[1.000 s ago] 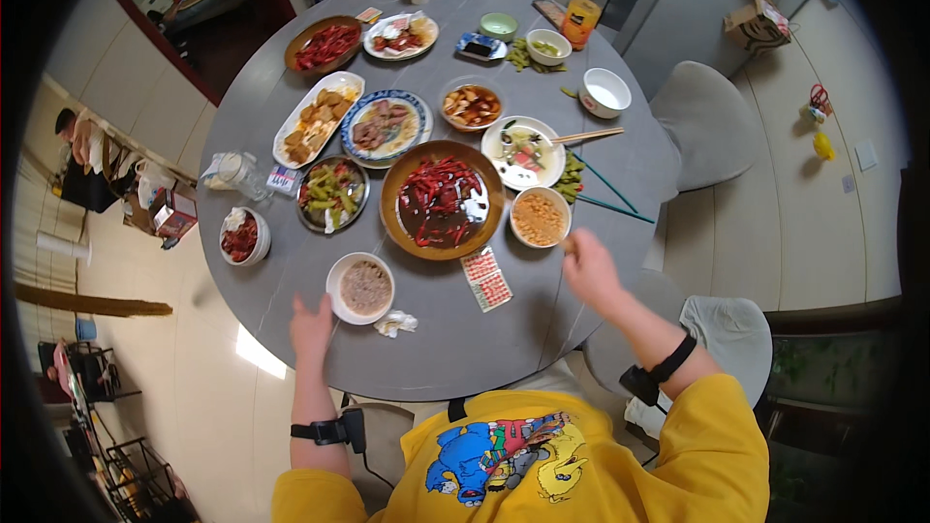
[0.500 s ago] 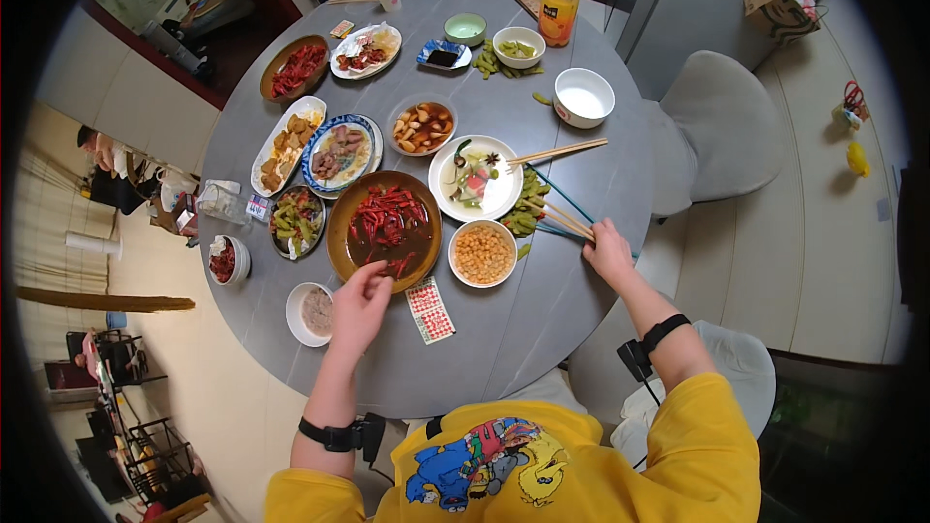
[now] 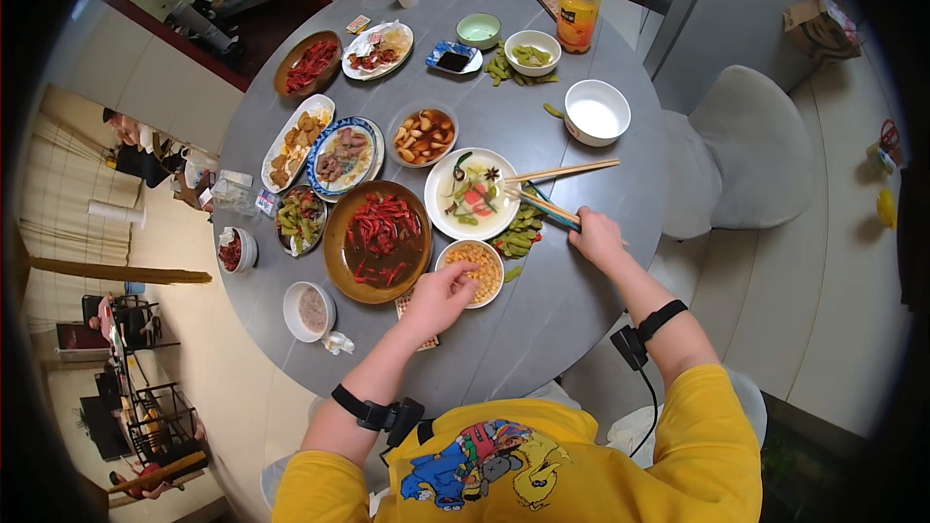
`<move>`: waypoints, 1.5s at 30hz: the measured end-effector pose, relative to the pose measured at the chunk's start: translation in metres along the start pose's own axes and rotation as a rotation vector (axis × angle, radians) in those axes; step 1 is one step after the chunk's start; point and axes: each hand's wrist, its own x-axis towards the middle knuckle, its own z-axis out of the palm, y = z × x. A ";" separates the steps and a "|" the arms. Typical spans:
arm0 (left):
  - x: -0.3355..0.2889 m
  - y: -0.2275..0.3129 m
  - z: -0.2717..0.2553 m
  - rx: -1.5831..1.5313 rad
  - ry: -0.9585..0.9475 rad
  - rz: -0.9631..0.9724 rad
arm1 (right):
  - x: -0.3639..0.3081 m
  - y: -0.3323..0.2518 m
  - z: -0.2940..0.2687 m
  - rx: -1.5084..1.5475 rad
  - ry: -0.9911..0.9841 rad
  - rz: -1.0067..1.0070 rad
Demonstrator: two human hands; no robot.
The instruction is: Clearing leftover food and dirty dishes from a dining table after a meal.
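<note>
My right hand (image 3: 596, 235) is closed around a bundle of chopsticks (image 3: 548, 203), some plain wood and some teal, pointing left toward a white plate (image 3: 433, 199) of broth and vegetable scraps. Another wooden pair of chopsticks (image 3: 572, 171) rests on that plate's rim. My left hand (image 3: 441, 300) hovers at the near left rim of a white bowl of yellow beans (image 3: 481, 269), its fingers loosely curved and nothing visible in them. Under that wrist, a red-and-white printed card (image 3: 403, 302) is mostly hidden. Left of it sits a brown bowl of red chillies in dark sauce (image 3: 386, 232).
Green pods (image 3: 519, 235) lie beside the bundle. A white bowl with pinkish liquid (image 3: 308, 311) and a crumpled tissue (image 3: 337, 342) are near the left edge. Farther back stand a white bowl (image 3: 596, 114), an orange drink bottle (image 3: 579, 5) and several dishes. A grey chair (image 3: 746, 150) is at right.
My left hand has moved right, from the brown bowl to the bean bowl. The chopsticks in my right hand are now more closely bunched. The tissue has come into sight as my forearm shifted.
</note>
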 end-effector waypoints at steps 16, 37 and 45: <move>0.027 0.009 0.028 -0.106 -0.154 -0.092 | -0.009 0.017 -0.051 -0.063 -0.161 0.053; 0.032 0.010 0.011 -0.166 -0.074 -0.052 | 0.065 -0.038 -0.076 0.111 0.026 -0.199; 0.032 0.008 0.014 -0.204 -0.004 -0.001 | 0.022 -0.047 -0.069 0.658 0.221 -0.384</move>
